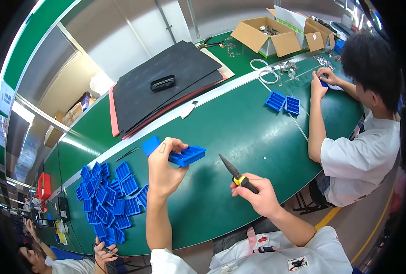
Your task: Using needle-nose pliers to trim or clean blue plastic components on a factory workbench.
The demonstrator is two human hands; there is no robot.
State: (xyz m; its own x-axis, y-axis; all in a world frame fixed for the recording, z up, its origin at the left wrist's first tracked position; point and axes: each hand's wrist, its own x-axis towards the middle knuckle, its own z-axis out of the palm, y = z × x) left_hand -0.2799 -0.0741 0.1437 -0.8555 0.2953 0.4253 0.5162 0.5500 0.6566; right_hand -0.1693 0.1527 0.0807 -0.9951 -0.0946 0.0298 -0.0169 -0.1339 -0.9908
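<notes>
My left hand (164, 166) is raised over the green table, its fingers closed round a blue plastic tray (187, 156) with several slots. Another blue piece (151, 145) shows just left of that hand; whether it is held or lies on the table, I cannot tell. In my right hand (260, 197) is a pair of needle-nose pliers (232, 169) with dark tapering jaws and a black-and-yellow grip. The tips point up and left toward the tray, apart from it. Left of my left forearm lies a heap of similar blue trays (105, 196).
Black sheets (166, 68) carry a black oblong holder (162, 83). Thin tweezers (127, 154) lie beyond the heap. To the right, a co-worker (362, 114) handles a blue piece near two blue trays (292, 105). Cardboard boxes (257, 34) stand behind. Another person's hand (105, 253) touches the near-left table edge.
</notes>
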